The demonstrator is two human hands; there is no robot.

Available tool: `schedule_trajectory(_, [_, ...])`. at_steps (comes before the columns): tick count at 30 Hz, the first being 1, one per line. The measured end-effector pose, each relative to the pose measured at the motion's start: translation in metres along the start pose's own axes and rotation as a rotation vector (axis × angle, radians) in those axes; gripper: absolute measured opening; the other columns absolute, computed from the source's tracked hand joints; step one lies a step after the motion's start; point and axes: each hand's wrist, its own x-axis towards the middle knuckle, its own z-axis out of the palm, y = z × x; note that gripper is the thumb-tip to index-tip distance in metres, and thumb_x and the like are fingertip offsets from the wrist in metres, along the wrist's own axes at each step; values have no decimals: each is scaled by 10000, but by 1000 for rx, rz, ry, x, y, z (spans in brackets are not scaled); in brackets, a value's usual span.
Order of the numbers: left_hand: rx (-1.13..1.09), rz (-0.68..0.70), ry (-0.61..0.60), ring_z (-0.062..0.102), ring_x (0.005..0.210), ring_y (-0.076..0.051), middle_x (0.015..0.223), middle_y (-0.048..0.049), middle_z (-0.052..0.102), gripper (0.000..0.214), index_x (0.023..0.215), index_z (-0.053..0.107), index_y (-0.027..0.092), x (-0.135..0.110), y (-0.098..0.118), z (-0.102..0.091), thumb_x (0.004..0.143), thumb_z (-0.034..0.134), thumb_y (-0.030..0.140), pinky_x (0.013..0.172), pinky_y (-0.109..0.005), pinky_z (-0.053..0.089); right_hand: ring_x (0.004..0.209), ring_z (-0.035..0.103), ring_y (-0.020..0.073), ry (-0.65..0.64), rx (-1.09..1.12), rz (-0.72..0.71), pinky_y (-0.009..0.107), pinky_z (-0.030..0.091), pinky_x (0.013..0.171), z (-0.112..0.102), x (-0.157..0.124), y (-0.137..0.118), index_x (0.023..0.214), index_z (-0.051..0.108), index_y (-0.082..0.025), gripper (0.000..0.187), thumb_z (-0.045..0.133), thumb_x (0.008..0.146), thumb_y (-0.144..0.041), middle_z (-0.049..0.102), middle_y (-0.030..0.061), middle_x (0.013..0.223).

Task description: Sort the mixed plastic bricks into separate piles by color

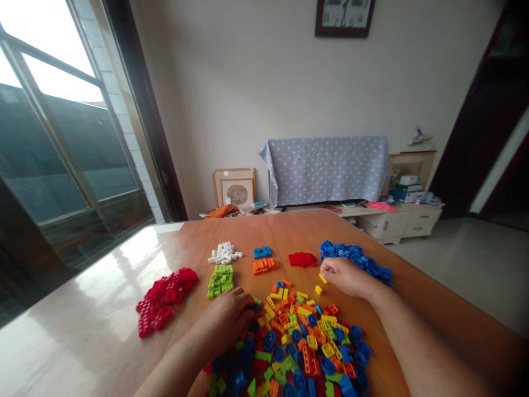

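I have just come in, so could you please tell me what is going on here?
A person works at a wooden table. The left hand is over the edge of a mixed brick pile; the right hand is at a yellow brick, though its hold is unclear. Beyond lie separate groups of white bricks, green bricks and orange bricks.

A room in a home is showing here. A clock (pixel 345 16) is hanging high on the plain wall (pixel 231 99), and a spotted cloth (pixel 328 168) is covering something wide above a low white cabinet (pixel 417 229). A framed picture (pixel 237 193) is leaning on the left, while small boxes (pixel 407 187) and a pink cloth (pixel 382 206) are lying on the cabinet top. Daylight is coming through a large window (pixel 78 121) and shining on a polished wooden table (pixel 248 231). At the far right, a dark opening (pixel 475 110) is perhaps serving as a doorway, though that side is dim.
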Motion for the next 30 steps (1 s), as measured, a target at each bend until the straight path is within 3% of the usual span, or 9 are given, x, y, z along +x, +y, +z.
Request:
schedule_trajectory(7, [12,-2,0,618,950,-208,1031,-45,668,248,1069,699,260,0,1,-2,935,499,319,814,-291,445,632,527,135,-110,-10,18,237,307,542,3,-7,-14,752,642,-178,281,665,802,-453,647,-3,687])
schedule_trajectory(11, [7,-11,-9,618,980,-211,1046,-49,664,253,1082,696,257,0,3,-3,935,499,317,819,-291,446,626,525,128,-186,-2,13,227,298,528,11,-8,-22,782,653,-183,233,722,747,-402,656,-11,693])
schedule_trajectory(17, [4,-4,3,619,968,-204,1036,-40,655,236,1065,697,264,0,1,0,929,510,306,818,-292,441,695,572,140,-66,25,31,225,349,591,0,-2,-3,817,652,-176,134,561,834,-273,683,8,760])
schedule_trajectory(22, [-7,13,18,620,967,-209,1020,-44,656,245,1070,697,258,0,-2,2,939,502,328,816,-298,440,631,517,131,25,-64,119,234,283,533,-8,-2,17,809,640,-179,116,552,828,-253,623,-3,687])
schedule_trajectory(25, [-15,17,11,621,964,-212,1014,-49,657,253,1068,699,250,1,-2,3,945,496,341,811,-299,442,623,503,121,-51,10,112,224,291,530,-7,-4,11,855,637,-176,101,594,809,-255,604,-15,694])
schedule_trajectory(30, [-13,6,6,620,953,-213,1019,-45,660,244,1059,699,256,0,0,0,945,502,343,802,-302,440,585,458,99,-228,82,5,207,276,500,1,-12,-19,908,629,-190,223,702,765,-344,548,-50,662])
